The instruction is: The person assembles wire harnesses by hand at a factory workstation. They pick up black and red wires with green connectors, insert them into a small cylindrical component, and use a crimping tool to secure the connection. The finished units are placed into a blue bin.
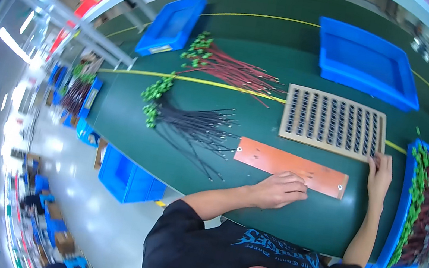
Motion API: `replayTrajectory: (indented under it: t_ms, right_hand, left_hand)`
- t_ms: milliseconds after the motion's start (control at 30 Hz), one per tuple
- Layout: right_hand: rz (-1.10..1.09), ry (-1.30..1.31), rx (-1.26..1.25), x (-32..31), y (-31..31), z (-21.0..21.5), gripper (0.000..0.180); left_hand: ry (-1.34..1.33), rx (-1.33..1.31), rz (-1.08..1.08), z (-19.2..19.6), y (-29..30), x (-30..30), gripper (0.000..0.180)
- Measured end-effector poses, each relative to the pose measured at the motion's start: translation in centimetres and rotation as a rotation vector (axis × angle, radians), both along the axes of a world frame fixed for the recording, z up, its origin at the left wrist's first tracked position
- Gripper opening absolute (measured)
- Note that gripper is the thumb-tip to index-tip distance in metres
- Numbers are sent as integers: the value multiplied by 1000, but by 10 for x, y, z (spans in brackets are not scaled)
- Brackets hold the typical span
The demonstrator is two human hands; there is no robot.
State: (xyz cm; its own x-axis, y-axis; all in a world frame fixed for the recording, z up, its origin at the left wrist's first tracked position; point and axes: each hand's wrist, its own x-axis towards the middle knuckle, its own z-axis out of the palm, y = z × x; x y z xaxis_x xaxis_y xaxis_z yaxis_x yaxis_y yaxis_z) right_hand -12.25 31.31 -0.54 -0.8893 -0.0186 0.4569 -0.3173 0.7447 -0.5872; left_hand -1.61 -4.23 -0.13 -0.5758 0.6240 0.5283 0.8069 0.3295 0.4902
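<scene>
An orange rectangular board (292,167) with a metal screw near each end lies on the green table. My left hand (282,190) rests at its near edge, fingers curled together; whatever they may hold is hidden. Beyond the board's right half sits a shallow wooden tray (327,143), filled with rows of small black round parts (331,120). At the tray's near right corner my right hand (381,171) pinches its fingertips together, too small to show what is between them. Left of the board spreads a bundle of black wires (194,123) with green ends.
Red wires (234,70) with green ends lie farther back. Two blue bins (172,24) (367,59) stand at the far side. A blue bin of wires (395,236) is close by my right arm. Another blue bin (126,176) stands below the table's left edge.
</scene>
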Motion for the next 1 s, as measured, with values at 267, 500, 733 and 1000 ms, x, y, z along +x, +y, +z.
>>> replayTrajectory:
  t_ms: [267,500,733,1000]
  right_hand:
    - [-120,1,245,-3,-7,-3,19]
    - [-100,54,224,-9,-3,-18,18]
    - [-96,66,221,-8,-5,-13,18]
    - [-101,44,172,-6,-9,-10,18]
  left_hand:
    - [170,-233,524,36,-113,35,32]
    - [61,-897,1044,52,-277,97,25]
    - [210,-693,985,49,-302,93,24]
    - [-30,-758,1009,60,-306,48,22]
